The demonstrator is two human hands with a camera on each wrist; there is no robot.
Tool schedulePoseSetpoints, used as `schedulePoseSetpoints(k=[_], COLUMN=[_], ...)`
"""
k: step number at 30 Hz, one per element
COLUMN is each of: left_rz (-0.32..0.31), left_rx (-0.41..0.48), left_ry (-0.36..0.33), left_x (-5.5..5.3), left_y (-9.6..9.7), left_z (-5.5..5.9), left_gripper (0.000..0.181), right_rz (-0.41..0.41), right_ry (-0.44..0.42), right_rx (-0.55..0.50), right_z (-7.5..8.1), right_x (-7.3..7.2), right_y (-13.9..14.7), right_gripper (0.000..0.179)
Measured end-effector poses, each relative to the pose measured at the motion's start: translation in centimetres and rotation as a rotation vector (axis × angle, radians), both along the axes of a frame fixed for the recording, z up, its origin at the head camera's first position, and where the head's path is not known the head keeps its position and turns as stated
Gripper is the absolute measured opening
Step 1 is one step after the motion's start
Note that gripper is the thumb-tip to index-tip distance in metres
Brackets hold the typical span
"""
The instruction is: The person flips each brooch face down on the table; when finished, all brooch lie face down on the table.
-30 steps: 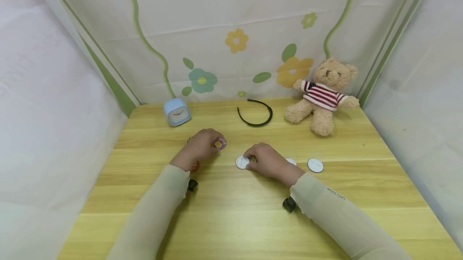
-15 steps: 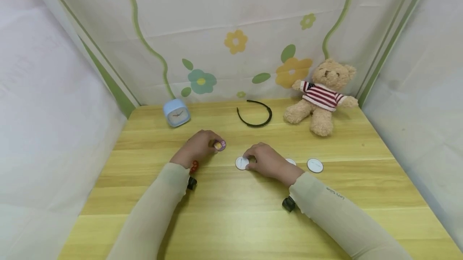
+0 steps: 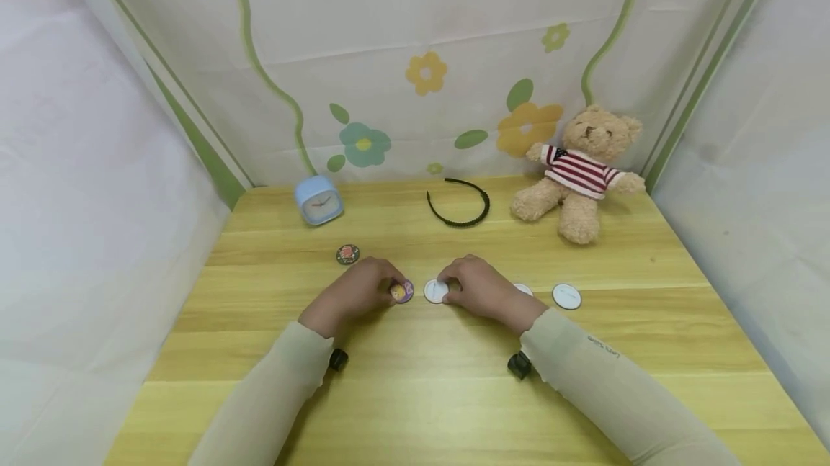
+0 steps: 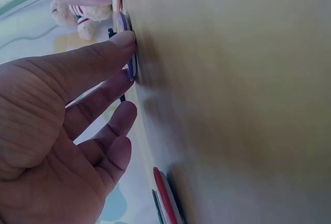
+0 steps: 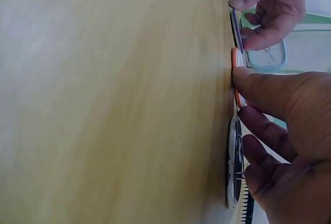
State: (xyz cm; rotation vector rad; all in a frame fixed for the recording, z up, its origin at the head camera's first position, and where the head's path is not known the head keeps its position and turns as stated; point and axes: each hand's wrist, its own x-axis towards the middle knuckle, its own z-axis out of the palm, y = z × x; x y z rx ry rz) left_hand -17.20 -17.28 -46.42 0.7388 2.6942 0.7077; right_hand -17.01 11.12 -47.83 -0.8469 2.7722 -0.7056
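Observation:
My left hand [image 3: 359,293] pinches a purple button badge [image 3: 403,292] with a yellow figure by its edge, thumb on the near side. The left wrist view has this badge [image 4: 132,66] close over the wooden table. Just to its right, my right hand [image 3: 478,287] pinches a button badge lying white back up [image 3: 436,292]; its orange rim [image 5: 236,87] shows in the right wrist view. A narrow gap separates the two badges. Beyond my left hand lies a dark badge [image 3: 347,254] with a red pattern. A red-edged badge [image 4: 164,193] appears low in the left wrist view.
Two more white-backed badges lie on the right, one [image 3: 567,297] fully visible, the other [image 3: 522,289] partly behind my right hand. Along the table's back stand a blue clock [image 3: 318,200], a black headband [image 3: 486,205] and a teddy bear [image 3: 577,172]. Fabric walls enclose the table.
My left hand has brought the purple badge toward me, down beside the white-backed one. The dark badge has come into sight, and the red one is now hidden in the head view. My right hand stays put.

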Motion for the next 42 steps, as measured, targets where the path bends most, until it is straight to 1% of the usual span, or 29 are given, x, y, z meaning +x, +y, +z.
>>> schedulePoseSetpoints(k=[4,8,14,18,22,24,27,29,31,34,38,40,42], left_rz=[-0.013,-0.004,0.004,0.017,0.017,0.005,-0.033,-0.056,-0.061,-0.028,0.055,0.085,0.103], left_rx=[-0.021,-0.014,0.018,0.029,0.024,0.021,0.018,0.015,0.013,0.001,-0.002,0.008,0.028], left_ry=[0.024,0.027,0.043,0.036,0.039,0.052,0.068,0.079,0.082,0.088,0.086,0.094,0.111], left_x=[0.4,0.7,1.1,1.2,1.2,1.1,1.1,1.0,1.1,1.2,1.4,1.4,1.3], left_y=[-0.3,-0.6,-0.9,-0.8,-0.7,-0.7,-0.8,-0.9,-0.9,-1.0,-1.0,-1.0,-0.9], left_z=[-0.1,-0.1,-0.1,-0.1,-0.1,-0.1,-0.1,-0.2,-0.1,0.0,0.2,0.2,0.2], left_gripper=[0.031,0.03,0.027,0.022,0.019,0.021,0.026,0.027,0.025,0.02,0.017,0.016,0.014], right_rz=[0.004,0.037,0.072,0.09,0.104,0.1,0.09,0.086,0.085,0.077,0.048,0.03,0.012], right_ry=[-0.001,0.007,0.026,0.049,0.089,0.1,0.114,0.119,0.122,0.113,0.123,0.142,0.158], right_rx=[-0.01,-0.032,-0.069,-0.089,-0.067,-0.045,-0.012,-0.007,-0.013,-0.023,-0.015,-0.023,-0.049], right_z=[0.5,0.8,0.8,0.3,-0.1,-0.2,-0.2,-0.2,-0.2,-0.1,0.0,0.0,0.1], right_x=[-0.1,-0.4,-0.1,-0.1,0.0,0.1,0.3,0.4,0.4,0.4,0.4,0.3,0.3], right_y=[-0.3,-1.7,-4.8,-6.3,-6.9,-6.9,-6.7,-6.5,-6.2,-6.0,-5.9,-5.9,-6.1], right_gripper=[0.046,0.049,0.044,0.03,0.022,0.023,0.024,0.024,0.022,0.019,0.02,0.02,0.018])
